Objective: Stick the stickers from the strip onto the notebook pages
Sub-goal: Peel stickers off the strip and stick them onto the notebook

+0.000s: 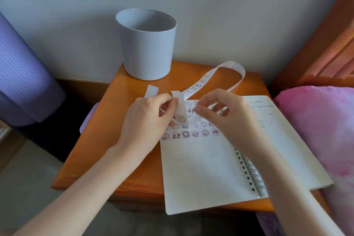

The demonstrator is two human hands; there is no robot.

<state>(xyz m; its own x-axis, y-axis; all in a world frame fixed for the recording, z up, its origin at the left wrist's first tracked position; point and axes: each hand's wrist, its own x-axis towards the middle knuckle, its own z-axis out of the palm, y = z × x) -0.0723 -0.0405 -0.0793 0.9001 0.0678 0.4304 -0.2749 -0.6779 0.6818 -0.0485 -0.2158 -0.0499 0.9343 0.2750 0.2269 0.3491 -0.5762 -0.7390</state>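
The one camera rides on the person's head and looks forward and steeply down over the counter (pixel 99 140). Both forearms run in from the bottom edge, and the left hand (pixel 145 120) and right hand (pixel 229 113) sit close in at mid-frame above the open notebook (pixel 201 168). The lens is wide: it follows the strip (pixel 199 82) back to the grey bin (pixel 147 48) and the wall (pixel 229 15), catches the bed (pixel 316 120) on the right, and bends lines near the edges.

The faint lines printed on the notebook (pixel 268 113) page are too small to read.
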